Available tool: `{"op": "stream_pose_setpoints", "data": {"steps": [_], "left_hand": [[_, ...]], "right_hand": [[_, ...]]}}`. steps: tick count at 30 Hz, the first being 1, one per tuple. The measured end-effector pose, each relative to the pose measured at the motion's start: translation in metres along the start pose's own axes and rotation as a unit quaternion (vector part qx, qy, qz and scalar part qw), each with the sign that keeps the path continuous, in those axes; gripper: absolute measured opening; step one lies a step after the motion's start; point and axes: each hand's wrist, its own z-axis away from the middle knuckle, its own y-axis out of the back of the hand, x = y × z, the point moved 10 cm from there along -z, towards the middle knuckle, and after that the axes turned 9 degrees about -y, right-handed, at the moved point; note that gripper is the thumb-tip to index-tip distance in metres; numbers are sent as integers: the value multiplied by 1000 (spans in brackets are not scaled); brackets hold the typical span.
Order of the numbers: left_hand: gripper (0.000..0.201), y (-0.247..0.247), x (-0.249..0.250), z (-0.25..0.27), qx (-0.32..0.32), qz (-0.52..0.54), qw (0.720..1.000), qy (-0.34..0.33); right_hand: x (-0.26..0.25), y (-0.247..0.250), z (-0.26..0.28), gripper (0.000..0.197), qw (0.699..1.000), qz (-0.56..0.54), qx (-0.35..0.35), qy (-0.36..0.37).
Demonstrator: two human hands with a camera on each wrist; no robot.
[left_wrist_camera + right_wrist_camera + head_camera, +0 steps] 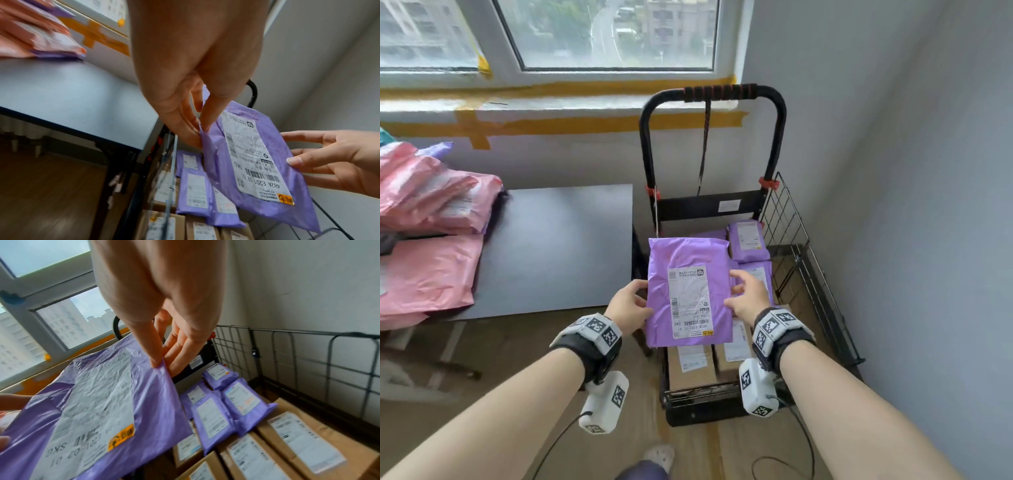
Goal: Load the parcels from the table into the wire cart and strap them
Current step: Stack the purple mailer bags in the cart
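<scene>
A flat purple mailer with a white shipping label hangs above the wire cart. My left hand pinches its left edge, thumb on top and fingers beneath, as the left wrist view shows on the purple mailer. My right hand pinches the right edge of the purple mailer, thumb on top. Inside the cart lie smaller purple mailers on top of brown cardboard boxes. The mailer I hold hides part of the load.
A grey table stands left of the cart, with a heap of pink mailers on its left part. The cart's black handle carries a hanging strap. A white wall is close on the right.
</scene>
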Motion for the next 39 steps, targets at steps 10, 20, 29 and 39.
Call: {"op": "stream_pose_setpoints", "data": {"steps": [10, 20, 29, 39], "left_hand": [[47, -90, 22, -83, -47, -4, 999, 18], [45, -98, -37, -231, 21, -63, 991, 117], [42, -123, -92, -320, 66, -95, 985, 130], [61, -160, -150, -340, -46, -286, 951, 107]], "right_hand": [[47, 65, -71, 54, 998, 23, 29, -54], [57, 9, -250, 65, 994, 22, -70, -83], [96, -48, -386, 64, 986, -3, -85, -140], [108, -121, -444, 62, 982, -10, -109, -153]]}}
